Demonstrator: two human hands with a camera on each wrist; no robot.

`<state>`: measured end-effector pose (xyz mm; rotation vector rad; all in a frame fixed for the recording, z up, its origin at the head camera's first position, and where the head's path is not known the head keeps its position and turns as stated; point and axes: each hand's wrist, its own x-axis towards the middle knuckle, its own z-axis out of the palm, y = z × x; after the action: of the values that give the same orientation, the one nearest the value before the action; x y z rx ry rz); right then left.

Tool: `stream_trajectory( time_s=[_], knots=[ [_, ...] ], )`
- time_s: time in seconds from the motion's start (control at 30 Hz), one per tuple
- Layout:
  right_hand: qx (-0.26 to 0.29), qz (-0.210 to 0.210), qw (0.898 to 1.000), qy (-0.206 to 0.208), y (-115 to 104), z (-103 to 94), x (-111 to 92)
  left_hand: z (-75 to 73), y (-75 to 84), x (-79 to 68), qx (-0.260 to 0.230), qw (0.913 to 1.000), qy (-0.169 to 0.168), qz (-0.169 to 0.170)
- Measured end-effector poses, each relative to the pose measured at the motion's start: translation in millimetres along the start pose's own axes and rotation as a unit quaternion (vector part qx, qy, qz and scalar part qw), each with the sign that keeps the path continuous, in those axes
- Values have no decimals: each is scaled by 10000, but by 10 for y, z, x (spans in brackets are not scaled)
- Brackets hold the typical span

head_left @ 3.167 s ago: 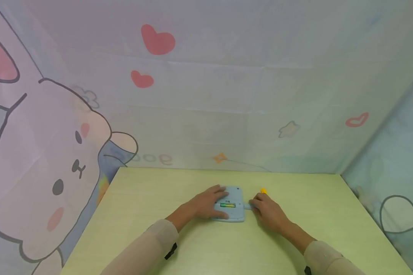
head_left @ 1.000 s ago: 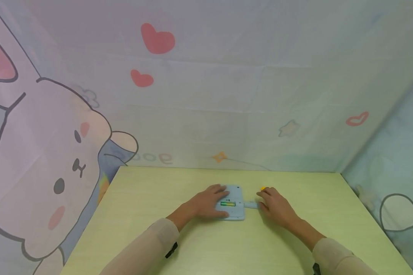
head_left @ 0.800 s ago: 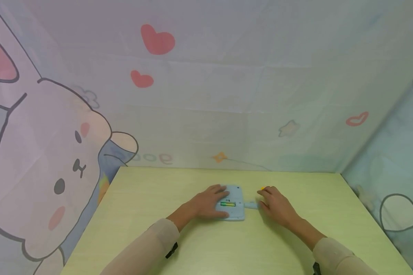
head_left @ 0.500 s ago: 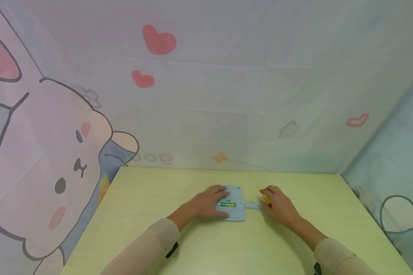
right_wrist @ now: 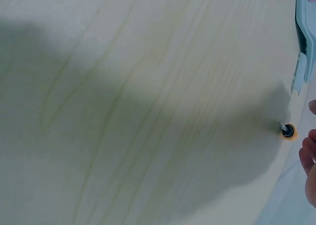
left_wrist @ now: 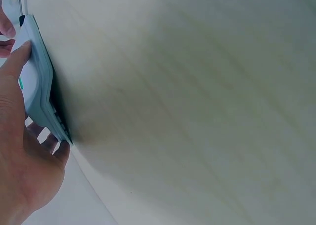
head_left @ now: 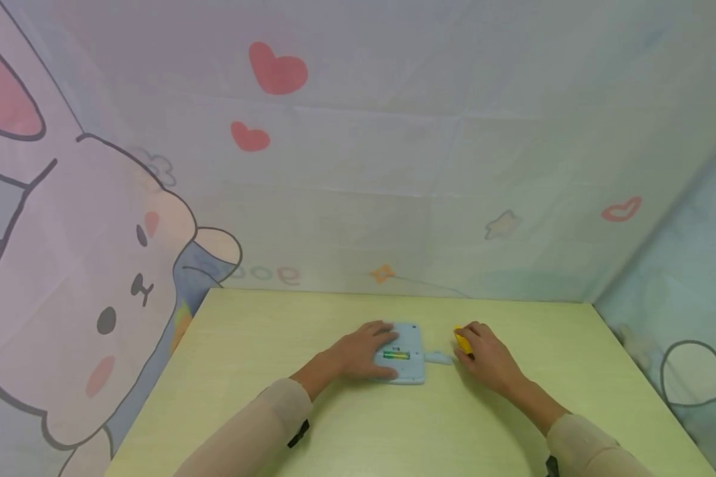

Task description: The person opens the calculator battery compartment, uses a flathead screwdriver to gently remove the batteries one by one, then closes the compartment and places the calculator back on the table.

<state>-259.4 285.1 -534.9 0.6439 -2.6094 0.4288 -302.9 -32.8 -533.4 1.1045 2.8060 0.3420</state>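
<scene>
Head view: pressing a pale-blue rectangular plastic device (head_left: 409, 368) with spread left hand (head_left: 360, 352); overlapping with nearer right hand (head_left: 488, 358), cannot tell if gripping, a slim yellow-and-black screwdriver (head_left: 463, 340) lying at its ten o'clock, pointing eleven-to-five.

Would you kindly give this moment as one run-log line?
left hand: holds blue device | right hand: by yellow screwdriver, grip unclear | battery: exposed in device | blue strip: beside device
</scene>
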Motion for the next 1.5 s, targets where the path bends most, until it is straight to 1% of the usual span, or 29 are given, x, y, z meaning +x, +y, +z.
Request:
stream_trajectory(
  time_s=[0.13, 0.27, 0.4, 0.73, 1.1, 1.37, 1.5],
  knots=[
    [-19, 38, 10000, 2, 39, 30, -12, 3, 2, -8, -59, 10000, -19, -9],
    [-48, 206, 9998, -72, 54, 42, -21, 7, 6, -12, -92, 9999, -31, -52],
    [23, 400, 9991, -152, 52, 32, -21, 18, -1, -9, -88, 9999, -17, -66],
    [203, 648, 9973, -282, 79, 9, -34, 6, 5, -10, -138, 9999, 34, 9],
    [274, 838, 9952, -417, 76, 29, -41, 10, -4, -3, -107, 9999, -1, 20],
    [292, 862, 9950, -417, 97, 57, -53, 33, -24, 1, -80, 9999, 67, -2],
    [257, 884, 9947, -449, 110, 83, -56, 36, -27, 1, -101, 9999, 31, 3]
  ],
)
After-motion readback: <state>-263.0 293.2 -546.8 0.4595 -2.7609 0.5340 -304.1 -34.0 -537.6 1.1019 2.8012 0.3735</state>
